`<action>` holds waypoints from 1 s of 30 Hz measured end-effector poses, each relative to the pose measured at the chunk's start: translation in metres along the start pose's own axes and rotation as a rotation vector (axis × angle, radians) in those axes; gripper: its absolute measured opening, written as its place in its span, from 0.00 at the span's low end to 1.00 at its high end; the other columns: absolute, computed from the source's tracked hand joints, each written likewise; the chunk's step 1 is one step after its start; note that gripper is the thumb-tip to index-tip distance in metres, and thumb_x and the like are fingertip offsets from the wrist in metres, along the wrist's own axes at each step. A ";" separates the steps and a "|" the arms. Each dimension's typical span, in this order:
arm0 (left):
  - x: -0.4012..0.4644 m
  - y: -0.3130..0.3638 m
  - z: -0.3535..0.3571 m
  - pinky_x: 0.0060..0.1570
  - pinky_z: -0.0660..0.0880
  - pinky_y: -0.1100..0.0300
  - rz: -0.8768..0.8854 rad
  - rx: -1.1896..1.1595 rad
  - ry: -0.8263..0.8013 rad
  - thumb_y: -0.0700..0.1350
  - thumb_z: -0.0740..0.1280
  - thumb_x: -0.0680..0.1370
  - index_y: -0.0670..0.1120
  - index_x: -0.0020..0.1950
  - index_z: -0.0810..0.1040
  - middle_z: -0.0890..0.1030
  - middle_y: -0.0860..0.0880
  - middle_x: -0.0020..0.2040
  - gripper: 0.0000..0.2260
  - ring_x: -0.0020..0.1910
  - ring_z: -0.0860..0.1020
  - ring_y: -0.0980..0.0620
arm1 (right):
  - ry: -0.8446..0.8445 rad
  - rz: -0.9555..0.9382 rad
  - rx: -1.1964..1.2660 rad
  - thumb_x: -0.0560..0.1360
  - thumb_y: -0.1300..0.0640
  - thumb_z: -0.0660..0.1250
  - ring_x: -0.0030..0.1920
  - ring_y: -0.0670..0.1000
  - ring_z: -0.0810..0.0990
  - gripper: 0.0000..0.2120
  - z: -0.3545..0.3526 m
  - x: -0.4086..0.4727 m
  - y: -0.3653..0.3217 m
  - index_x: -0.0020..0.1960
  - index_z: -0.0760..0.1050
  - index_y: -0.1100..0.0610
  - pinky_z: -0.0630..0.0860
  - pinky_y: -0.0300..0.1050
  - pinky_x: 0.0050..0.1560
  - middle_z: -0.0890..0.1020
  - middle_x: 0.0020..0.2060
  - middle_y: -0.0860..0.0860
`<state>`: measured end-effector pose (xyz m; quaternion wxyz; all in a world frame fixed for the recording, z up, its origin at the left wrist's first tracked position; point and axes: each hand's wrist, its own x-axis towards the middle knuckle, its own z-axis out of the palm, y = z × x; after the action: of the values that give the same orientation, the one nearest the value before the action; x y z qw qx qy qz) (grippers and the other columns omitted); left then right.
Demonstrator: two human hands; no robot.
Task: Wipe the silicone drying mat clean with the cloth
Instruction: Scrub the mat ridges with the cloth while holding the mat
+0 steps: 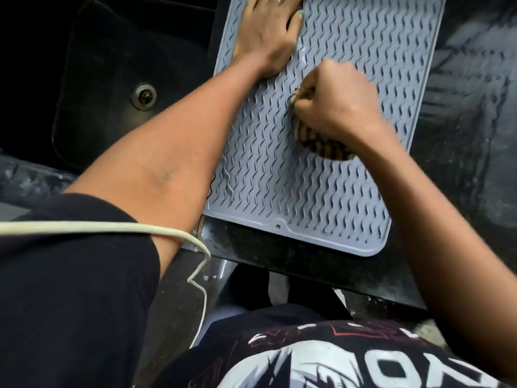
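Scrubbing was the step in hand, and I had the right hand [333, 105] at the centre of the frame with its fingers clenched round a bunched, dark-striped cloth [321, 144], pressing it onto the grey silicone drying mat [349, 205]. The mat lay on the dark surface [461, 135] through the middle and upper right of the frame, just beside the black sink [112, 79] at upper left. My left hand [265, 37] lay flat near the top of the frame, fingers released and spread on the mat's upper left part, pinning it.

To do this well, I judged the strokes ought to run along the wavy ridges rather than across them, so the cloth could reach into the grooves. Firm weight from the flat hand mattered, since silicone would likely slide or buckle otherwise.
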<state>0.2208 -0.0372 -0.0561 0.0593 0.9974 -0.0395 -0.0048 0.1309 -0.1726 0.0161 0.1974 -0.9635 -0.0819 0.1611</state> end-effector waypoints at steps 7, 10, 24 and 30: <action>-0.024 0.002 -0.007 0.78 0.47 0.52 0.092 -0.024 -0.111 0.51 0.47 0.83 0.48 0.79 0.51 0.54 0.48 0.80 0.25 0.79 0.52 0.49 | 0.032 0.193 0.364 0.81 0.50 0.53 0.38 0.48 0.80 0.18 -0.031 0.054 0.035 0.43 0.76 0.58 0.77 0.33 0.32 0.80 0.42 0.56; -0.058 -0.002 -0.008 0.78 0.44 0.54 0.103 -0.037 -0.137 0.49 0.47 0.83 0.45 0.80 0.48 0.50 0.47 0.80 0.25 0.79 0.49 0.49 | -0.035 0.186 0.346 0.82 0.50 0.50 0.47 0.49 0.77 0.15 -0.022 0.064 0.033 0.50 0.72 0.57 0.77 0.35 0.39 0.78 0.44 0.58; -0.076 -0.001 -0.013 0.78 0.45 0.53 0.072 -0.043 -0.183 0.47 0.46 0.84 0.45 0.79 0.46 0.48 0.47 0.80 0.24 0.79 0.47 0.50 | 0.105 -0.152 -0.128 0.72 0.59 0.62 0.51 0.63 0.79 0.11 0.016 -0.006 0.002 0.51 0.78 0.61 0.77 0.54 0.52 0.81 0.49 0.61; -0.095 0.008 -0.021 0.77 0.44 0.52 0.014 -0.122 -0.236 0.46 0.48 0.84 0.42 0.79 0.46 0.47 0.45 0.80 0.25 0.79 0.46 0.47 | 0.396 -0.080 -0.038 0.75 0.57 0.58 0.60 0.61 0.74 0.13 -0.007 0.027 0.009 0.55 0.76 0.60 0.73 0.55 0.55 0.78 0.57 0.60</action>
<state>0.1254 -0.0349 -0.0339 0.1149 0.9842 -0.0530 -0.1241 0.1590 -0.1774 0.0110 0.1977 -0.9759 -0.0826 -0.0408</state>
